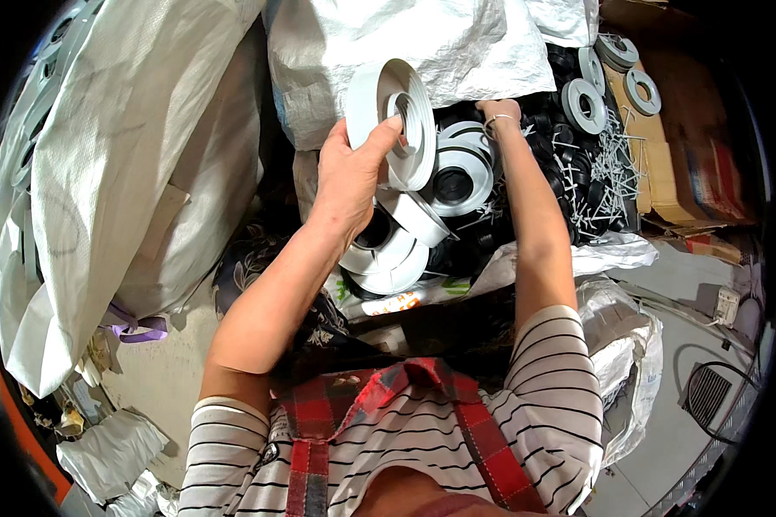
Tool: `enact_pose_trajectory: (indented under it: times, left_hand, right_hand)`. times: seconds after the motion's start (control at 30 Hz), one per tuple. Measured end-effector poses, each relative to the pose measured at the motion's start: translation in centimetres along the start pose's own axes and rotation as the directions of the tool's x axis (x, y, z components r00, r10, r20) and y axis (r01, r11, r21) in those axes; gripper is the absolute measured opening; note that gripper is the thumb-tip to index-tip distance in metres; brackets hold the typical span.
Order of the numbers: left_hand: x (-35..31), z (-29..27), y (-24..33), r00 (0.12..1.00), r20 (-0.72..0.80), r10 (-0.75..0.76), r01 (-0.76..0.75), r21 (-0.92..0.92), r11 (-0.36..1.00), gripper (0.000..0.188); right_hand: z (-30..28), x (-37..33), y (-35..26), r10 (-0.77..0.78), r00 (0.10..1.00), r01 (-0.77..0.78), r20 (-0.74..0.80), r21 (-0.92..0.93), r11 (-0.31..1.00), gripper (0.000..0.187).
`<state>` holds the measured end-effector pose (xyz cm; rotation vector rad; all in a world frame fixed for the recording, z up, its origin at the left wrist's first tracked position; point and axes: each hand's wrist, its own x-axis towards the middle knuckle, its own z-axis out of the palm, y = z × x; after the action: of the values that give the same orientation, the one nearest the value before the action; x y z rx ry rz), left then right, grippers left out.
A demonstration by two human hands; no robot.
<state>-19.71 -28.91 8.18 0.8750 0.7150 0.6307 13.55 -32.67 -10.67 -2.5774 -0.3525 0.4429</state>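
Observation:
My left hand grips a white round plastic flange, tilted on edge, with the thumb pressed inside its ringed opening. Below it, more white flanges lie in a heap, some with black round centres. My right hand reaches to the far side of a pile of small black plastic parts, just by the edge of a white woven sack. Its fingers are curled down among the parts, and what they hold is hidden. A flange with a black centre rests between my two arms.
Grey-white plastic pins are scattered over the right of the pile. Several grey rings lie at the far right, near an opened cardboard box. A large white sack stands at the left. A crumpled plastic bag lies near my right arm.

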Motion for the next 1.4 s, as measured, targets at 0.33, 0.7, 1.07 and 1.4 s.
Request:
enact_pose_trajectory:
  times: [0.33,0.7,1.07,1.4]
  left_hand:
    - [-1.5,1.7,-0.9,0.935,0.331,-0.125,0.141,-0.026,0.990,0.035]
    - [-2.6,1.2,-1.1,0.853,0.472,-0.220,0.202,0.090,0.975,0.042]
    - [-1.1,0.2,-1.4,0.820,0.458,-0.344,0.162,0.391,0.906,0.036]
    - [-3.3,2.9,-1.5,0.871,0.462,-0.169,0.034,0.287,0.957,0.029]
  right_hand:
    - [-13.0,-17.2,-1.6,-0.539,0.827,0.533,-0.161,0.531,0.658,0.022]
    - [-16.6,-26.6,-2.9,-0.833,0.550,0.818,0.057,0.166,0.551,0.076]
    - [-17.1,-27.0,-1.7,-0.962,0.212,0.975,0.170,0.024,0.219,0.077]
    - [-14.6,-25.5,0.5,-0.781,0.624,0.751,-0.020,0.291,0.592,0.070]
